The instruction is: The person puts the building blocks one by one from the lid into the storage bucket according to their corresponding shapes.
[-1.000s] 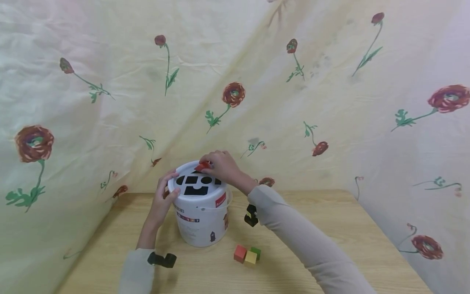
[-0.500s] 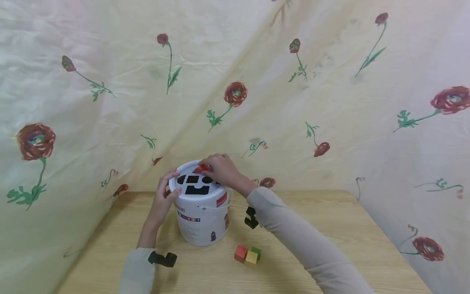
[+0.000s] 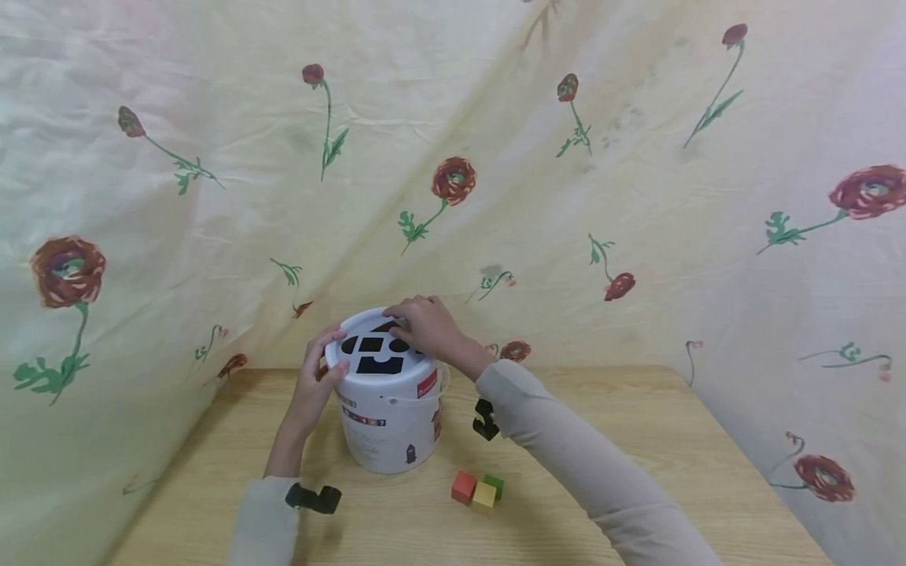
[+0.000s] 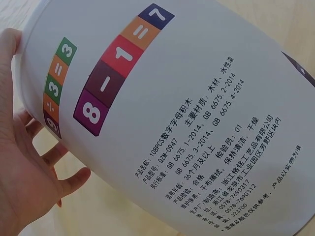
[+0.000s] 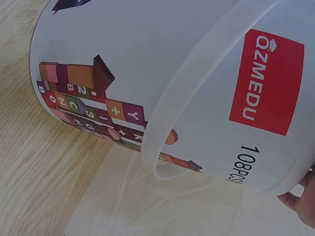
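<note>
A white bucket (image 3: pixel 396 428) stands upright on the wooden table. Its white lid (image 3: pixel 362 324) has several black shaped cut-outs. My left hand (image 3: pixel 313 381) grips the bucket's left rim, thumb at the front edge and fingers farther back; the left wrist view shows the fingers behind the bucket's side. Over the lid's far right part lies my right hand (image 3: pixel 429 324), its fingertips close to the rear cut-out. No block shows at those fingertips, and the hand covers part of the lid. In the right wrist view only a few fingers (image 5: pixel 307 199) appear by the rim.
A red block (image 3: pixel 463 487), a yellow block (image 3: pixel 484 498) and a green block (image 3: pixel 498 485) sit close together on the table (image 3: pixel 609 440), right of the bucket's base. The bucket's handle (image 3: pixel 444 385) hangs at its right side. A flowered cloth (image 3: pixel 637 196) surrounds the table.
The red block that the right hand pinched above the rear cut-out went down into it and out of sight. That cut-out now shows black. The left hand has stayed on the rim.
</note>
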{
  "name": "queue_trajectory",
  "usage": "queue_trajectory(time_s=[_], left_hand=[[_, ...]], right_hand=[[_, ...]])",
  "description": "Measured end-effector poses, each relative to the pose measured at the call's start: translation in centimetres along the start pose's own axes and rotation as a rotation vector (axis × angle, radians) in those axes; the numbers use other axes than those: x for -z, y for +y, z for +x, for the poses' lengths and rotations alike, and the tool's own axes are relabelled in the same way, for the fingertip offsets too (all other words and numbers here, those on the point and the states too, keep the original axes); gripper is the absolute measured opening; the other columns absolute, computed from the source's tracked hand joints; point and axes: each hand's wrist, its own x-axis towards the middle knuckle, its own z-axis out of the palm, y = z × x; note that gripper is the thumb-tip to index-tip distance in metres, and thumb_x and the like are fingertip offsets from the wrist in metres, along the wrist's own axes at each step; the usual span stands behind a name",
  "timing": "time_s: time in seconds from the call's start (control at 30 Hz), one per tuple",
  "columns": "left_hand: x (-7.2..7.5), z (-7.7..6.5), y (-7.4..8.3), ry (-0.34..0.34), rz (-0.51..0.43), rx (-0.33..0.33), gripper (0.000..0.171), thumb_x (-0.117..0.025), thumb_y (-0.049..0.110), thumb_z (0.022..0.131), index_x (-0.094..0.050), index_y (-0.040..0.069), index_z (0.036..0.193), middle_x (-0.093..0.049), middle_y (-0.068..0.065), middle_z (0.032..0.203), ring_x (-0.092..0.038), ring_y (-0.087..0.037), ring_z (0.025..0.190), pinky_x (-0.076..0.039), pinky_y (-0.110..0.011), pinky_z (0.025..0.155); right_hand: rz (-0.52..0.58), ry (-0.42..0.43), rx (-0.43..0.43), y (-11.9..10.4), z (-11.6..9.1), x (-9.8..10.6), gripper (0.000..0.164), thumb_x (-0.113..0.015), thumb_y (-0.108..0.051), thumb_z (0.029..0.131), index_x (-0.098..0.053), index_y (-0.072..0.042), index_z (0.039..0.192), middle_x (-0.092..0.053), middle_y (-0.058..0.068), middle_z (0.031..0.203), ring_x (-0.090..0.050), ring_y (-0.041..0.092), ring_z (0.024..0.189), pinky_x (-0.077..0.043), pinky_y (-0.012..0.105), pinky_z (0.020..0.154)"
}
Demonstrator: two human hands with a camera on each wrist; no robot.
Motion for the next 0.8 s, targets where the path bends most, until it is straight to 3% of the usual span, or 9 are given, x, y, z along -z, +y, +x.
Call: queue_trajectory(time_s=[0.5, 0.8], left_hand=[[-0.1, 0.1, -0.1, 0.006, 0.008, 0.006, 0.053, -0.054, 0.029, 0.099, -0.042, 0.018, 0.150, -0.022, 0.000, 0.168, -0.020, -0.032, 0.153, -0.021, -0.071, 0.119], [-0.1, 0.0, -0.2, 0.015, 0.001, -0.005, 0.053, -0.054, 0.027, 0.099, -0.043, 0.016, 0.150, -0.022, -0.001, 0.168, -0.019, -0.032, 0.154, -0.022, -0.072, 0.118]], right_hand=[[-0.007, 0.039, 0.015, 0.5, -0.4, 0.0, 0.032, -0.071, -0.023, 0.096, -0.071, -0.012, 0.126, -0.075, 0.005, 0.117, -0.065, 0.024, 0.111, -0.045, 0.046, 0.101], [-0.004, 0.082, 0.044, 1.3, -1.7, 0.4, 0.031, -0.072, -0.023, 0.094, -0.072, -0.012, 0.123, -0.075, 0.005, 0.115, -0.066, 0.023, 0.112, -0.045, 0.047, 0.107]])
